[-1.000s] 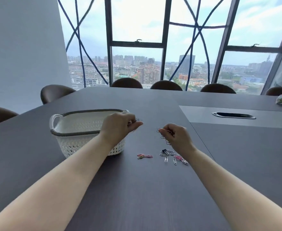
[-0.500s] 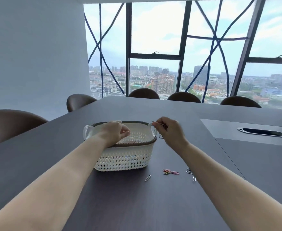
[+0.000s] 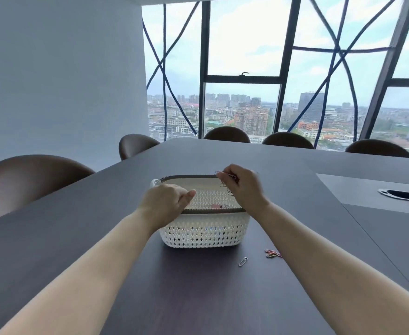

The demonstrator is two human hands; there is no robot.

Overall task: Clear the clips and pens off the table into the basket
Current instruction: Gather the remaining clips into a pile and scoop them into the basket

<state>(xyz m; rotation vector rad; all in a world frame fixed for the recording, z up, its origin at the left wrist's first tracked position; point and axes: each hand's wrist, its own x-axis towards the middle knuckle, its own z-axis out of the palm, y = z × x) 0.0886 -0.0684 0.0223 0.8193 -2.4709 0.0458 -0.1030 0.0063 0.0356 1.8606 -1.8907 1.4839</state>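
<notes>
1. A dark wood-grain conference table (image 3: 198, 298) fills the lower part of the view, with brown chair backs (image 3: 29, 175) along its left and far edges and a tall window (image 3: 283, 68) onto a city behind them.
2. A grey inset panel (image 3: 358, 189) lies in the table at the right and carries an oval cable slot (image 3: 404, 195).
3. A white lattice basket (image 3: 206, 234) with a dark grey rim stands on the table in the middle, its small white handle (image 3: 154, 183) showing at the left end.
4. The left hand (image 3: 167, 204) hangs over the basket's near left rim, fingers curled loosely inward with thumb against forefinger; whether it holds anything I cannot tell.
5. The right hand (image 3: 243, 189) is above the basket's right end, thumb and fingertips pinched on a bunch of paper clips (image 3: 226, 183) that dangle over the basket's opening.
6. Inside the basket, a little pink and red shows just behind the near rim, probably clips (image 3: 216, 206) lying on the bottom, though they are too blurred to be sure.
7. A small cluster of coloured paper clips (image 3: 272, 253) lies on the table just right of the basket's near right corner, beside the right forearm.
8. A single silver paper clip (image 3: 243, 261) lies on the table near that cluster, to its left, apart from the basket.
</notes>
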